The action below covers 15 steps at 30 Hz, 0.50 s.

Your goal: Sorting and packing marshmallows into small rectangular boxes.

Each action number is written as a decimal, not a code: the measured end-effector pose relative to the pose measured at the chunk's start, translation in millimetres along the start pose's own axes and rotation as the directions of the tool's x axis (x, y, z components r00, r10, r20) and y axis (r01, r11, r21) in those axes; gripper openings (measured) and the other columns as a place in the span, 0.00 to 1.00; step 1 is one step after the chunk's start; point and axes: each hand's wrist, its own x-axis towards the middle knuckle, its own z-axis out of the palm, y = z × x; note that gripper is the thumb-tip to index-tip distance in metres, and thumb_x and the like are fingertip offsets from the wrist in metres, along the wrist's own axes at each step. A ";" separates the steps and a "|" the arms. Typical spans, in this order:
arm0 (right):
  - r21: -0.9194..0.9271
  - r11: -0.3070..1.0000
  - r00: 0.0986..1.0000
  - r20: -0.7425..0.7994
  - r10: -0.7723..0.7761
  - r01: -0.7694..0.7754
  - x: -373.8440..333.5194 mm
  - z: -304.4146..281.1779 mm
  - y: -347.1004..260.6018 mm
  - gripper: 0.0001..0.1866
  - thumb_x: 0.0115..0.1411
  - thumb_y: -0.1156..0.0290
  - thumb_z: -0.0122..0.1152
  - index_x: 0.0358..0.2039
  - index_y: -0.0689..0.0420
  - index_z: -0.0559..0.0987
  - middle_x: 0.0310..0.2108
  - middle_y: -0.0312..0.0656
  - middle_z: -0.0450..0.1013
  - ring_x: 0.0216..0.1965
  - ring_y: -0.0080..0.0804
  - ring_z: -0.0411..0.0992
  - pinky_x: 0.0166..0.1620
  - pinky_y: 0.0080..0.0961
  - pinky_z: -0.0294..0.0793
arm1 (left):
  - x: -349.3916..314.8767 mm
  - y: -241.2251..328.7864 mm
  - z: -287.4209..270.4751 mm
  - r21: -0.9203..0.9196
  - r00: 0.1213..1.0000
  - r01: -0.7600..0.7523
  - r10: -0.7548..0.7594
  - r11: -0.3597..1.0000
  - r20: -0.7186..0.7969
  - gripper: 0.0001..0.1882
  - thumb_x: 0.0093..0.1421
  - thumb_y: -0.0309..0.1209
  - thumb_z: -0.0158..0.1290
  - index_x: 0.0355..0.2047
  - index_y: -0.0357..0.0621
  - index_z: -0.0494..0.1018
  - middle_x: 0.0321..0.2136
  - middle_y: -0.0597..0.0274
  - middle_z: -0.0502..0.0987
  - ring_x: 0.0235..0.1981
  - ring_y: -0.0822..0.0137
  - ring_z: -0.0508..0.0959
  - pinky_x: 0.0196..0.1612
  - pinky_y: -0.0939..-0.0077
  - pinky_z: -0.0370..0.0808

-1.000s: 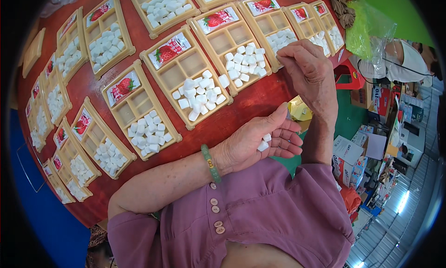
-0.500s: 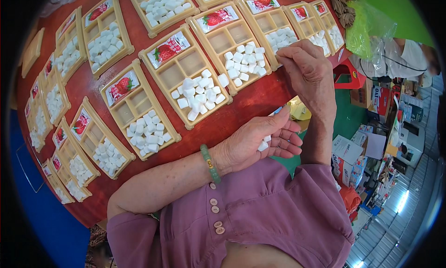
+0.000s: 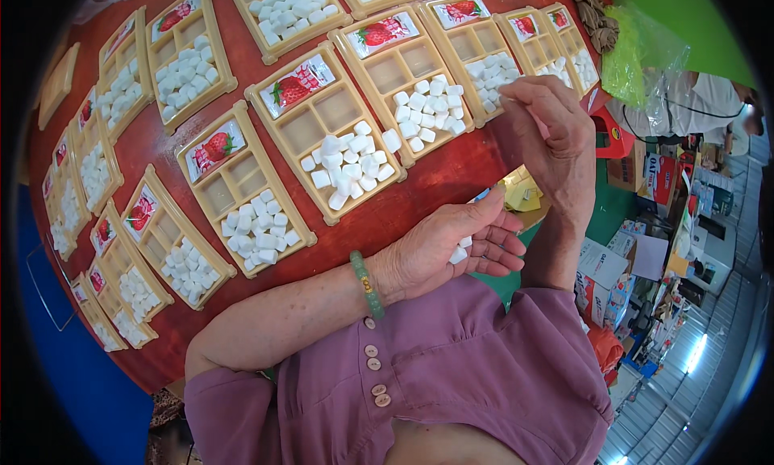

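Observation:
My left hand (image 3: 463, 238) is turned palm up in front of my chest, cupped around a few small white marshmallows (image 3: 459, 252). My right hand (image 3: 556, 130) hangs past the table's near edge, right of the nearest trays. Its fingers are bent with the tips close together; whether anything sits between them is hidden. Just left of those fingertips is a beige divided tray (image 3: 466, 44) with marshmallows in its large compartment and a strawberry-printed packet at its far end. Two similar trays lie nearer the middle, one with heaped marshmallows (image 3: 348, 163). A single marshmallow (image 3: 391, 140) rests between these two trays.
Several more filled trays (image 3: 246, 215) cover the red table (image 3: 379, 215). Clear plastic bags (image 3: 637, 54) lie at the right end, near a red plastic stool or bin (image 3: 613, 134). Cardboard boxes (image 3: 601, 276) stand farther right. A yellow packet (image 3: 522, 193) shows beneath my hands.
My right hand has drawn back from the tray edge, slightly right and down. The left hand stays nearly still with the marshmallows in its palm.

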 end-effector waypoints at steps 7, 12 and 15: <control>-0.284 0.938 0.973 0.168 -0.155 0.199 -3.2 15.9 3.8 0.30 0.66 0.52 0.52 0.65 0.51 0.66 0.67 0.41 0.60 0.69 0.44 0.54 0.66 0.46 0.52 | 0.1 -0.3 0.0 -0.007 1.000 -0.001 0.001 1.000 -0.010 0.35 0.72 0.56 0.32 0.55 0.33 0.67 0.47 0.52 0.76 0.49 0.60 0.78 0.53 0.68 0.75; -0.316 0.935 0.975 0.193 -0.107 0.164 -13.7 23.0 10.4 0.41 0.58 0.41 0.57 0.66 0.53 0.64 0.69 0.39 0.57 0.70 0.46 0.51 0.68 0.53 0.44 | 2.4 -1.4 1.4 -0.030 1.000 -0.009 0.009 0.999 0.008 0.36 0.69 0.59 0.37 0.53 0.33 0.67 0.43 0.54 0.75 0.46 0.63 0.78 0.50 0.69 0.75; -0.331 0.931 0.970 0.228 -0.082 0.156 -15.9 25.1 10.5 0.43 0.60 0.39 0.52 0.69 0.51 0.60 0.70 0.40 0.54 0.72 0.46 0.48 0.69 0.52 0.43 | 1.5 -1.9 0.4 -0.049 1.000 -0.022 0.023 0.999 0.015 0.37 0.67 0.61 0.41 0.52 0.33 0.66 0.40 0.55 0.75 0.43 0.65 0.78 0.49 0.70 0.76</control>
